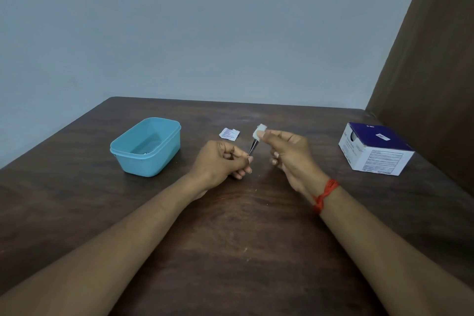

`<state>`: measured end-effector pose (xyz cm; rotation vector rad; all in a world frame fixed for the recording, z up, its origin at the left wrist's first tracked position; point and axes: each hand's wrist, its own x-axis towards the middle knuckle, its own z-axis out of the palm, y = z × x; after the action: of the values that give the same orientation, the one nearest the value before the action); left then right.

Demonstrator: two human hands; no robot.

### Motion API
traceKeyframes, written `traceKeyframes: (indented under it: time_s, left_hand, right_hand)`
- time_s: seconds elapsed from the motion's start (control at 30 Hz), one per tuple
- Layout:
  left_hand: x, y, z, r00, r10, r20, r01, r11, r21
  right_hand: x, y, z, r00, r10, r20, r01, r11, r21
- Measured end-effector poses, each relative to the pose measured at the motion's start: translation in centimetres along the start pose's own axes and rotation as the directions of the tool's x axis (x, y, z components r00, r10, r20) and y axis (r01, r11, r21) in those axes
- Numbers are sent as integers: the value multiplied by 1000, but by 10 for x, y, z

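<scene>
Hands meet above the middle of the table (230,251). Your right hand (289,151), with a red thread (325,192) on its wrist, pinches a small white pad (259,132) at the upper tip of a thin metal tool (252,147). Your left hand (220,161) grips the lower end of this tool. Just behind lies a torn wrapper (229,134). A blue tub (143,164) stands near the left edge, a box (377,159) near the right edge.

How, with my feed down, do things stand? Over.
Left hand grips tweezers. Right hand pinches white pad at their tip. Torn wrapper lies beyond, not in the way.
</scene>
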<state>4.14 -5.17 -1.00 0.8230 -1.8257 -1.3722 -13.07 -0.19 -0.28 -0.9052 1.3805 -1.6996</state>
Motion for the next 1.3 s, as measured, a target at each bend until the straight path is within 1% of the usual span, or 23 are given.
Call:
traceKeyframes:
  time_s: [0.1, 0.2, 0.23, 0.3, 0.4, 0.43, 0.5, 0.57, 0.63, 0.87, 1.1, 1.2, 1.3]
  left_hand:
    - [-1, 2, 1, 1000, -2, -31, 2, 1000, 6]
    - [-2, 6, 1, 1000, -22, -18, 21, 998, -57]
    - [-3, 7, 0, 999, -42, 11, 42, 995, -94]
    - [-5, 12, -7, 989, -96, 112, 115, 977, -178]
    - [-5, 18, -19, 943, -181, 280, 257, 930, -263]
    - [-4, 19, -21, 930, -198, 310, 290, 913, -287]
    - [-3, 20, -23, 919, -221, 328, 331, 884, -331]
    - [-3, 20, -22, 920, -236, 312, 344, 868, -357]
    - [-4, 19, -21, 927, -244, 285, 340, 869, -360]
    - [-2, 17, -17, 959, -220, 180, 272, 897, -348]
    - [-2, 13, -10, 982, -157, 101, 181, 932, -314]
    - [-2, 12, -8, 988, -142, 55, 152, 937, -314]
    - [-2, 10, -6, 992, -124, -4, 115, 937, -330]
  right_hand:
    - [-2, 2, 3, 1000, -24, 0, 24, 998, -56]
    - [-1, -1, 2, 1000, -29, -11, 28, 997, -75]
    - [0, -3, 1, 999, -31, -9, 30, 996, -80]
    - [0, -7, -2, 999, -27, 24, 29, 997, -74]
    - [-1, -13, -7, 992, -3, 129, 8, 999, -37]
    - [-1, -15, -8, 987, 1, 162, 4, 1000, -29]
    - [-2, -17, -10, 978, -3, 207, 9, 1000, -28]
    - [-2, -17, -10, 974, -9, 225, 16, 999, -32]
    - [-3, -16, -8, 978, -3, 207, 8, 1000, -19]
    - [-4, -19, -4, 998, -13, 55, 14, 1000, -13]
    - [-5, -21, 4, 995, -68, -75, 59, 992, -112]
    - [-8, -17, 5, 996, -82, -48, 71, 979, -189]
    - [-10, -12, 5, 998, -62, 6, 62, 973, -221]
